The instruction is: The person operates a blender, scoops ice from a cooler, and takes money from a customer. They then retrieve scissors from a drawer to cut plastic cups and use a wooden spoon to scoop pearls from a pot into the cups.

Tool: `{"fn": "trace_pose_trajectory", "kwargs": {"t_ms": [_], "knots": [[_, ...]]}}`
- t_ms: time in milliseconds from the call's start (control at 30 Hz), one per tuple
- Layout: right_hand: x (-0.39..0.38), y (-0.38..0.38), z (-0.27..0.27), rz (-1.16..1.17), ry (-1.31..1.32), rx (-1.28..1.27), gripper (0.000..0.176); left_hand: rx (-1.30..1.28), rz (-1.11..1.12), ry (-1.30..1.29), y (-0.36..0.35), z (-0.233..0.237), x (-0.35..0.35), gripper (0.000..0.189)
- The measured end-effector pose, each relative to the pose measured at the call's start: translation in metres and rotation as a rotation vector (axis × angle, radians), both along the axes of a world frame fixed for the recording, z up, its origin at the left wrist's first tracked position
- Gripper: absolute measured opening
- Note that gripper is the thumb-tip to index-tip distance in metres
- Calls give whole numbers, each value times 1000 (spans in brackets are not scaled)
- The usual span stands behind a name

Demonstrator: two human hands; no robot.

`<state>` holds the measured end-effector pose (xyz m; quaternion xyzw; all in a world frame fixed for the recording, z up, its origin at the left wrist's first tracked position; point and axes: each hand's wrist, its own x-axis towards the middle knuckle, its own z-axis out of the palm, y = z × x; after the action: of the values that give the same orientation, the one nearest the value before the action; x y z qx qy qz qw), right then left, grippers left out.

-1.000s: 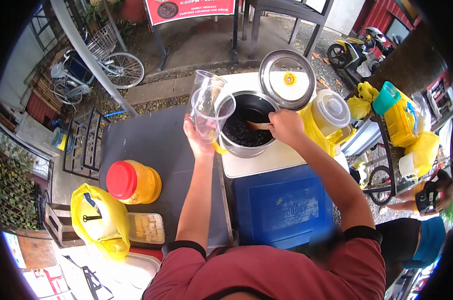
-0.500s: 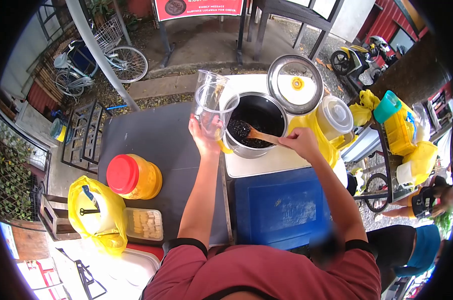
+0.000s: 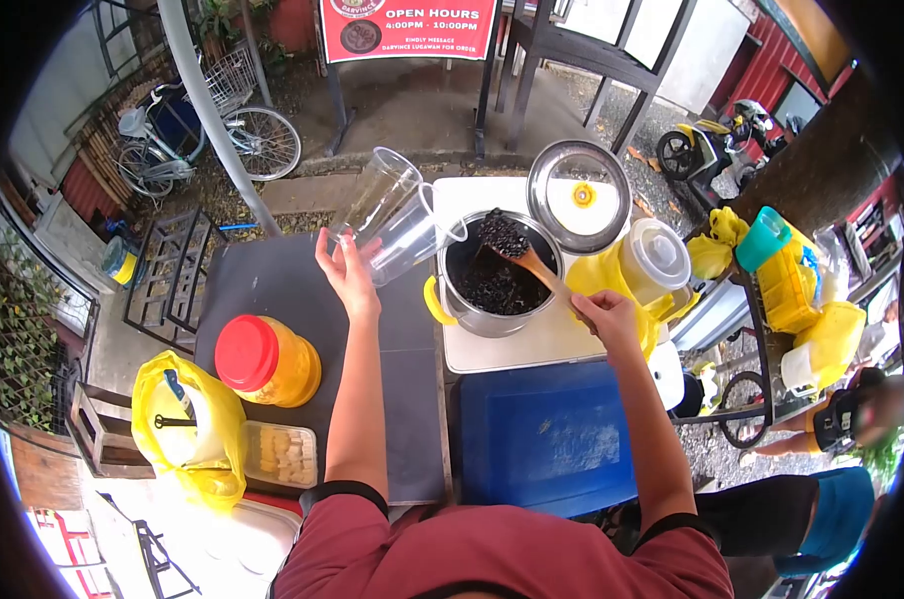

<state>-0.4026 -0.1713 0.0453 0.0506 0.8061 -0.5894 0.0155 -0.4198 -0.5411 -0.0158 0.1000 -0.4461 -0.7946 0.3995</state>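
My left hand is closed around two clear plastic cups, the near cup and the far cup. Both tilt, and the near one's mouth faces the pot. In my right hand is the handle of a wooden spoon. Its bowl carries a heap of dark, shiny, bead-like food above the pot. More of this dark food lies inside the pot, which has a yellow side handle. The cups look empty.
A metal lid and a white lidded tub stand by the pot on a white board. Nearer are a blue lid, a red-capped jar, a box of pale pieces and a yellow-bagged container. A person is at right.
The spoon has risen from the pot's contents with a load of dark food. My left hand has moved left, and the cups now tilt rightward.
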Motion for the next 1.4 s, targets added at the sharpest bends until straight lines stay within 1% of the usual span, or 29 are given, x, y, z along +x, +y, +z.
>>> {"fn": "trace_pose_trajectory", "kwargs": {"t_ms": [33, 133, 167, 267, 300, 400, 500, 600, 700, 800, 833, 933, 967, 1067, 1100, 1200, 1233, 1333, 1367, 1400], "knots": [[-2, 2, 8, -23, 40, 5, 31, -47, 1, -14, 2, 4, 0, 57], [-6, 4, 45, -13, 159, 66, 28, -63, -72, -14, 16, 8, -15, 56], [-6, 0, 57, -22, 234, 69, 25, -44, -87, -17, 25, 10, -20, 57], [-11, -4, 76, 3, 497, 161, 24, 46, -135, -31, 53, 26, -30, 57], [-9, -9, 83, -53, 536, 256, 22, 55, -162, -44, 59, 28, -33, 58], [-4, -17, 94, -117, 674, 417, 20, 233, -213, 33, 80, 28, -45, 61], [1, -18, 99, -130, 746, 486, 19, 390, -284, -40, 92, 34, -44, 62], [-3, -10, 101, -100, 779, 417, 18, 428, -311, -31, 98, 35, -42, 64], [-4, 8, 121, -43, 657, 437, 17, 424, -283, -92, 101, 40, -37, 60], [9, 15, 165, 135, 558, 925, 22, 167, -173, 17, 95, 13, -57, 56], [3, 14, 163, 222, 642, 964, 19, 94, -214, 13, 99, 40, -39, 54], [-14, -12, 136, 245, 989, 1261, 13, -145, -203, 72, 111, 54, -39, 55], [-17, -22, 128, 245, 1014, 1275, 8, -262, -159, 88, 115, 61, -35, 55], [-8, -41, 139, 263, 878, 1079, 8, -136, -133, 177, 117, 73, -33, 55], [-17, -35, 134, 266, 749, 1050, 8, -37, -222, 207, 117, 88, -22, 55], [-42, -21, 121, 362, 213, 799, 16, -143, -237, 267, 112, 87, -24, 56], [-51, -14, 115, 476, 126, 503, 24, -177, -205, 299, 107, 80, -29, 56], [-50, 2, 125, 431, -3, 315, 27, -124, -108, 272, 85, 66, -33, 55], [-51, 8, 125, 419, -20, 266, 29, -80, -121, 269, 79, 63, -33, 56], [-52, 6, 125, 418, 31, 369, 28, -70, -114, 261, 79, 64, -31, 56]]}}
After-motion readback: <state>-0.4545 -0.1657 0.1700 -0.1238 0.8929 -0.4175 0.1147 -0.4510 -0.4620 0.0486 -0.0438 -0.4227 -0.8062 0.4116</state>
